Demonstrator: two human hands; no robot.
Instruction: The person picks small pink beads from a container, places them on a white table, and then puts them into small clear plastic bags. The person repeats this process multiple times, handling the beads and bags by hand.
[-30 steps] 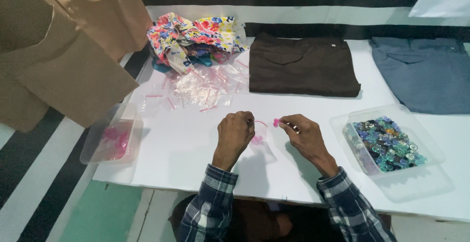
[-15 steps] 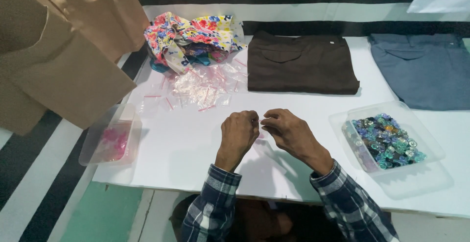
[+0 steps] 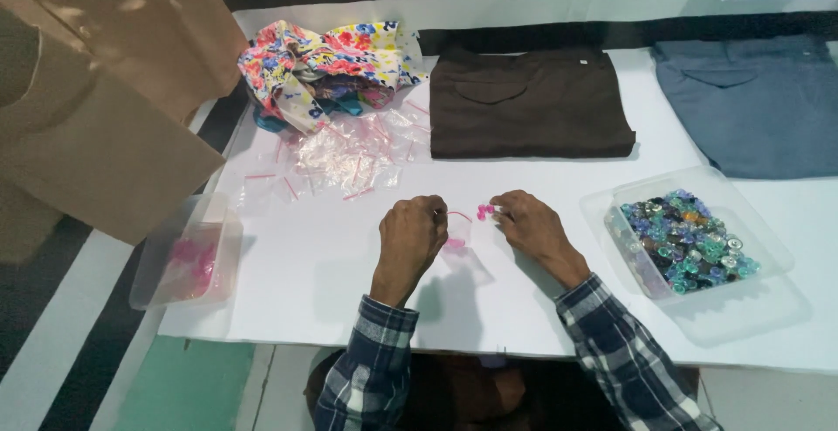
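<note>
the left hand (image 3: 412, 241) covers most of the small clear bag (image 3: 460, 243). the pink piece (image 3: 483, 212) is too small to identify. the blue garment (image 3: 758, 104) runs off the right edge.

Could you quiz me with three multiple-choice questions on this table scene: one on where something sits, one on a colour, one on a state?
1. Where is the clear tray of mixed beads?
A. beside the right hand
B. beside the left hand
C. on the brown garment

2. What colour are the small pieces at the right hand fingertips?
A. green
B. pink
C. black

3. How does the brown garment lie?
A. crumpled in a heap
B. hanging off the table
C. folded flat

Answers: 1 A, the tray lies at the table's right, past the right hand. 2 B, the pieces show pink. 3 C, its edges are straight and it lies flat. The left hand holds a small clear bag.
</note>
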